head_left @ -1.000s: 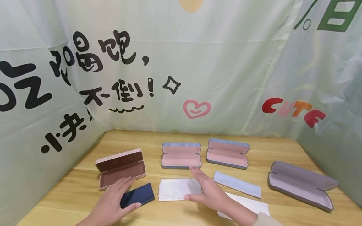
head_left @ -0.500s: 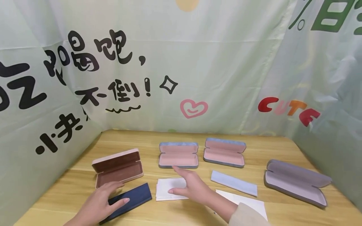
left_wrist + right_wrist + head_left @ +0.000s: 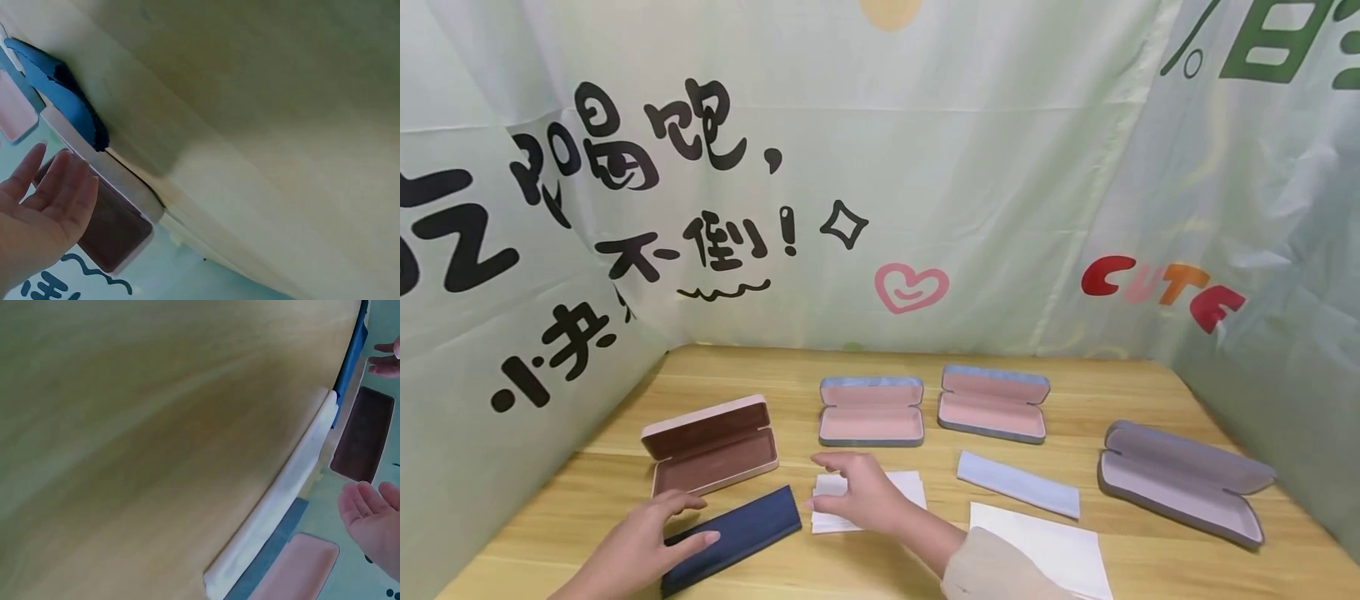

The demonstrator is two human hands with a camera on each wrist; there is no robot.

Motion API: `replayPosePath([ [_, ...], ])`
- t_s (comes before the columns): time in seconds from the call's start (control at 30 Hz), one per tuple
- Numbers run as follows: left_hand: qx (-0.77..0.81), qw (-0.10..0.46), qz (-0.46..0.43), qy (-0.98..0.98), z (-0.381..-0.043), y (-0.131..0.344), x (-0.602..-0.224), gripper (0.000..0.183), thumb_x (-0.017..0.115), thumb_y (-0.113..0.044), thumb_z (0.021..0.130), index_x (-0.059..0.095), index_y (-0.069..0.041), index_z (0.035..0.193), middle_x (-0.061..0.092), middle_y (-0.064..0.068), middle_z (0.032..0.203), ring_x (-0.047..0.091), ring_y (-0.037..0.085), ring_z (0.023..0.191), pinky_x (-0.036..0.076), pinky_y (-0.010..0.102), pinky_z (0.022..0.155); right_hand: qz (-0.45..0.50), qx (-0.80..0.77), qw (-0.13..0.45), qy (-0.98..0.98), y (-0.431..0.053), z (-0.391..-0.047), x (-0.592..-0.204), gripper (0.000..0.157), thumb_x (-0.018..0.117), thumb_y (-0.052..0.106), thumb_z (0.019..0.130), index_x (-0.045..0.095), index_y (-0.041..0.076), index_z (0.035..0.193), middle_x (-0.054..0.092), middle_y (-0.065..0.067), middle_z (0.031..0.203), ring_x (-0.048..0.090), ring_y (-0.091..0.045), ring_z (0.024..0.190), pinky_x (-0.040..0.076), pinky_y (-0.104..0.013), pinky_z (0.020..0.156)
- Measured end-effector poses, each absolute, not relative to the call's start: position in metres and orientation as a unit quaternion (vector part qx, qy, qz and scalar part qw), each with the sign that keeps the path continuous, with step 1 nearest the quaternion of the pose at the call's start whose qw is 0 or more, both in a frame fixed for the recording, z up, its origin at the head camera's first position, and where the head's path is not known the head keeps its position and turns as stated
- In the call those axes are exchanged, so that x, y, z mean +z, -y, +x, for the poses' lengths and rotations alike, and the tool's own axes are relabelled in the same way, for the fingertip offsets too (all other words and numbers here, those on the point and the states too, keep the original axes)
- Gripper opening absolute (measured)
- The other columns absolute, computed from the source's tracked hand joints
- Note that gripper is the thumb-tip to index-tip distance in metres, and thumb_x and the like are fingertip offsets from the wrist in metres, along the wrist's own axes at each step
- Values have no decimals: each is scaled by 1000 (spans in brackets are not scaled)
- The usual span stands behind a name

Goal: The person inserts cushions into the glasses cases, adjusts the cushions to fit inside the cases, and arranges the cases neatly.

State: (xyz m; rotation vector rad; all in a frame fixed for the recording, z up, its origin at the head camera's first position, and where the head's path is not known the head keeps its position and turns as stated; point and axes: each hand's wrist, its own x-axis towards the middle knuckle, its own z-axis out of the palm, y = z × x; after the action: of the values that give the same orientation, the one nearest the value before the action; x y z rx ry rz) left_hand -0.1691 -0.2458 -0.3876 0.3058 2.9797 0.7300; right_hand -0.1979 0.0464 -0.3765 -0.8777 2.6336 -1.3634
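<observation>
A folded navy cloth [image 3: 748, 533] lies slanted on the table in front of an open pink glasses case [image 3: 715, 460] with a brown lining. My left hand [image 3: 638, 542] hovers at the cloth's left side, fingers loosely bent and holding nothing. In the left wrist view, that hand [image 3: 47, 200] appears apart from the navy cloth [image 3: 69, 103]. My right hand [image 3: 867, 493] is over a folded white cloth [image 3: 907, 486] and hides part of it. Its thumb and fingers are spread, with nothing between them, as the right wrist view of the hand [image 3: 378, 519] also shows.
Two blue cases with pink linings, one at centre [image 3: 871, 425] and one beside it [image 3: 992, 415], stand open behind. A grey case [image 3: 1180, 500] lies open at right. Near it are a light blue cloth [image 3: 1018, 485] and a white cloth [image 3: 1037, 542]. Printed curtains [image 3: 1000, 208] enclose the table.
My left hand has drawn left off the navy cloth, baring more of it. My right hand has moved left across the white cloth. The head view has shifted slightly.
</observation>
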Motion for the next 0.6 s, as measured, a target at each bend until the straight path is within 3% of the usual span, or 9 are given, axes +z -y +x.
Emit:
replayPosePath([
  [0.23, 248, 64, 88, -963, -175, 254, -390, 53, 69, -44, 77, 63, -5, 112, 63, 13, 113, 61, 31, 100, 51, 45, 79, -255, -460, 46, -849, -33, -200, -381, 51, 72, 21, 81, 57, -3, 123, 59, -15, 126, 56, -31, 114, 48, -34, 93],
  [0.6, 246, 85, 100, -960, -178, 263, -396, 46, 73, -37, 76, 63, -2, 104, 65, 2, 96, 59, 15, 84, 49, 29, 67, -219, -456, 55, -861, -13, -208, -383, 43, 73, 14, 78, 62, -2, 116, 64, -13, 118, 59, -30, 107, 51, -29, 86],
])
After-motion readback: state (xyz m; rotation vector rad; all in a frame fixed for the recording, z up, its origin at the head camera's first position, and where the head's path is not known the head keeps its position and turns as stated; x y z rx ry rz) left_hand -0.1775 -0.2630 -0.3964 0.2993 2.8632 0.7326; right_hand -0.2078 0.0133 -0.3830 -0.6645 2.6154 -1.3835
